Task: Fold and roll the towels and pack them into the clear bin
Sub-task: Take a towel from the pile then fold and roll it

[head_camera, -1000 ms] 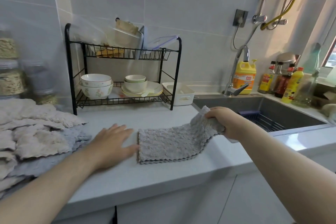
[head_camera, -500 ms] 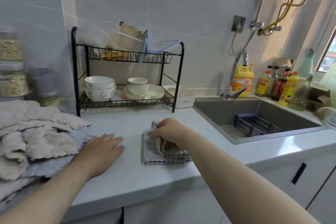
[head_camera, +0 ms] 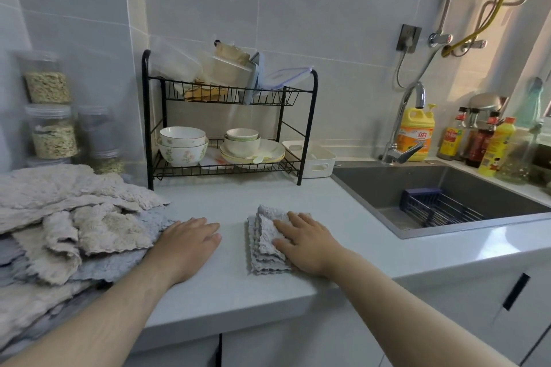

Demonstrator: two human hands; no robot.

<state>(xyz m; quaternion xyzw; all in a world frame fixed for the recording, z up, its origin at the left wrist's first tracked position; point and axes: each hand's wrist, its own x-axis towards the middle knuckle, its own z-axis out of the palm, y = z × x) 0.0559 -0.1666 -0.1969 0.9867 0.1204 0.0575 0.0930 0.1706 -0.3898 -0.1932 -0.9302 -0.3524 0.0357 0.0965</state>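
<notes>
Folded towel [head_camera: 265,244]: grey, nubbly, with scalloped edges; several layers stacked, their edges stepped on the side away from the sink; lies on the countertop [head_camera: 232,286], left of the sink [head_camera: 387,188], near the counter's front edge
Long axis: runs front to back, roughly along the sink's left rim; a roll would, by judgement, begin from one short end
Right hand [head_camera: 307,243]: flat, fingers straight, pressing down on the towel's sink-side half; grips nothing; the nearer hand, already on the cloth
Left hand [head_camera: 187,243]: flat on bare countertop, fingers lightly spread, holding nothing; farther from the sink than the towel and apart from it; the towel lies to its right
Towel pile [head_camera: 74,223]: beige and blue-grey cloths, unfolded, heaped farthest from the sink; just beside the left hand
Step in hand: judged as flattening the fold before rolling
Clear bin: cannot be picked out with certainty in this view
</notes>
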